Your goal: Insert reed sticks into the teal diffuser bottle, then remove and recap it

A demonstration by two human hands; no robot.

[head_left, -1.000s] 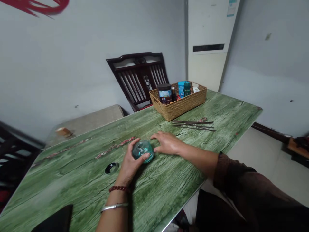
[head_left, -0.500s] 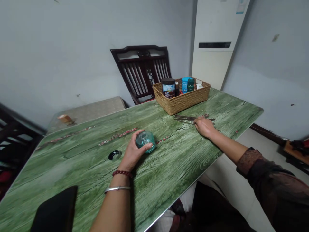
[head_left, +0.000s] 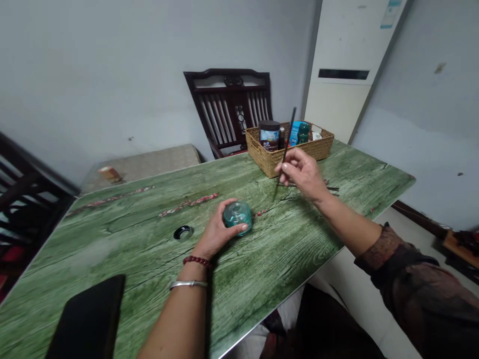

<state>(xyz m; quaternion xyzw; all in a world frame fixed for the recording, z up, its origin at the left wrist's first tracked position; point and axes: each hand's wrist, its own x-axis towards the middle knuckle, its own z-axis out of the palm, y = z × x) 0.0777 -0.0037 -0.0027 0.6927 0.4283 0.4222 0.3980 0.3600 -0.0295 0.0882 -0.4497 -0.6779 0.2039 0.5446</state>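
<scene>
A teal glass bottle (head_left: 238, 215) with a small open neck stands on the green table (head_left: 149, 279). Wrapped around its left side, my left hand (head_left: 220, 227) grips it. Between thumb and fingers, my right hand (head_left: 302, 172) pinches a thin dark stick (head_left: 290, 127), held nearly upright above the table. More dark sticks (head_left: 333, 189) lie on the table behind and below that hand, partly hidden by it. A black ring-shaped cap (head_left: 183, 232) rests left of the bottle.
Behind the right hand sits a woven basket (head_left: 292, 158) holding a dark jar (head_left: 269, 137), a green bottle (head_left: 303, 133) and other packages. A black flat object (head_left: 90, 319) lies at the near left. A dark wooden chair (head_left: 232, 109) stands beyond the table.
My right hand has lifted one stick from the pile, moving up and left, and turned it upright. My left hand stays on the glass bottle. The view has shifted slightly.
</scene>
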